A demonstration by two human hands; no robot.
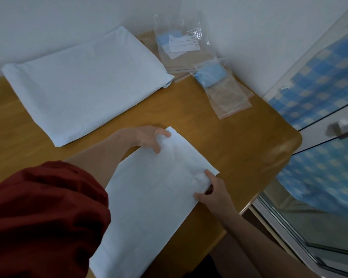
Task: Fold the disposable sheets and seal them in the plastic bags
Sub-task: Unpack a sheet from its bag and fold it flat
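Sheet in hand (pixel 153 197): pale, folded into a long rectangle, lying flat on the wooden tabletop (pixel 219 137) with its length running away from the person.
Left grip (pixel 147 137): clamped on the far left corner of the sheet in hand, thumb on top, fingers curled at the edge.
Right grip (pixel 215 189): clamped on the far right corner of the sheet in hand, thumb on top, fingers curled round the edge, cloth bunched between them.
Sheet against grips: its far short edge spans from one grip to the other; the rest stretches back toward the person.
Larger folded sheet (pixel 84 85): beyond and left of the sheet in hand, well apart, flat.
Bag with blue pad (pixel 225 91): clear, beyond and right of the sheet in hand.
Bag with cards (pixel 177 43): farther beyond the sheet in hand, by the wall.
Red sleeve (pixel 44 217): left of the sheet in hand, covering its near left side.
Glass door (pixel 344 127): right of the sheet in hand, past the tabletop edge, with blue checked cloth (pixel 319 77) visible in the pane.
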